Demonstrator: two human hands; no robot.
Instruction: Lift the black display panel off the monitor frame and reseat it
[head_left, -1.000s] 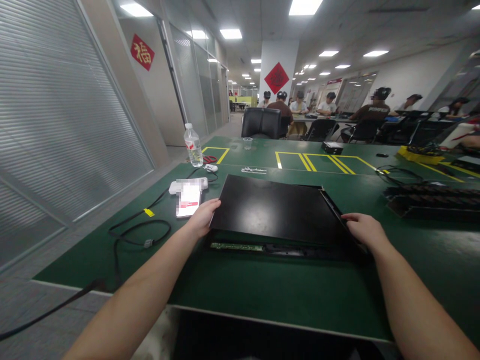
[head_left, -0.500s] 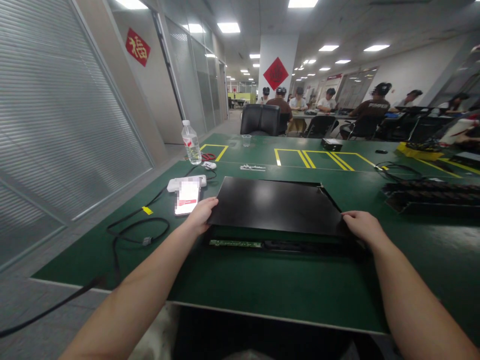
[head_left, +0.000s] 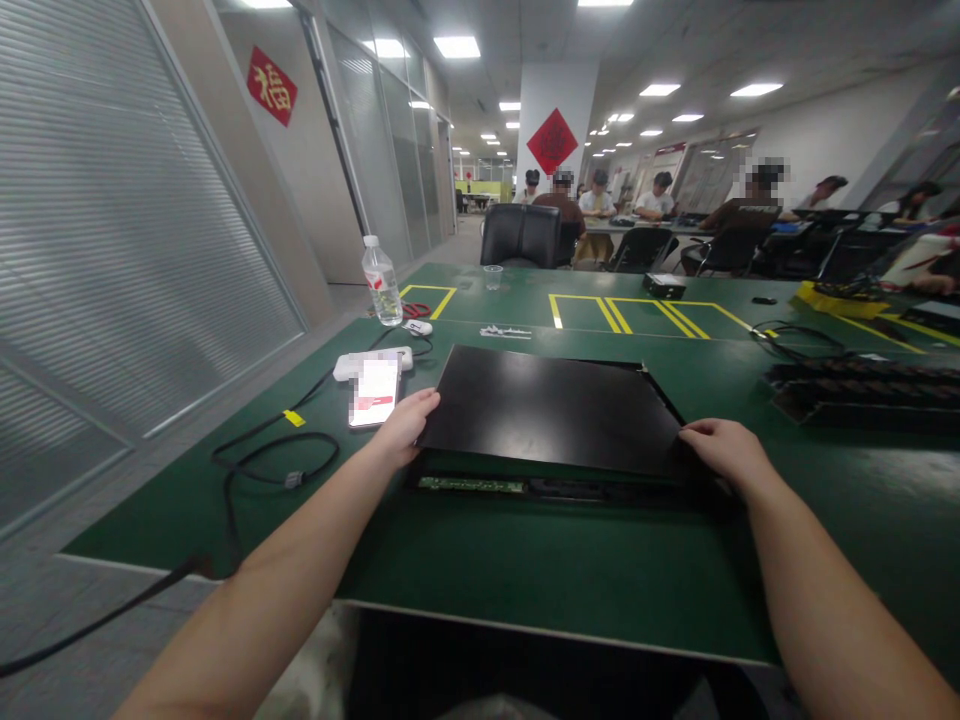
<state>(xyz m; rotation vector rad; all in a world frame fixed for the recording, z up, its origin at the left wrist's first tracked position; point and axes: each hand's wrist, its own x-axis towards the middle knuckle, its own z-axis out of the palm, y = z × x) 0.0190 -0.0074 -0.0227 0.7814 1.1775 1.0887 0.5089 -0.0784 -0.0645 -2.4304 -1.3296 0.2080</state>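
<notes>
A glossy black screen panel (head_left: pixel 551 408) is held between my two hands, tilted over a thin black frame (head_left: pixel 637 492). My left hand (head_left: pixel 409 425) grips its left edge, thumb on top and fingers under it. At the right edge, my right hand (head_left: pixel 726 450) pinches the panel near its close corner; the fingers underneath are hidden. Below the panel's near edge, a narrow green circuit board (head_left: pixel 471 486) shows along the frame. Most of the frame is covered by the panel.
Left of the panel lie a lit phone (head_left: pixel 375 390), a white power strip (head_left: pixel 346 367) and a looped black cable (head_left: pixel 277 437). A water bottle (head_left: pixel 382 282) and plastic cup (head_left: pixel 493 278) stand farther back. Dark ridged parts (head_left: pixel 862 390) lie at right. Several people sit beyond the table.
The panel has tilted slightly, its far left corner a little higher, and the light reflection on it has shifted toward me. Both hands keep their hold and have barely moved.
</notes>
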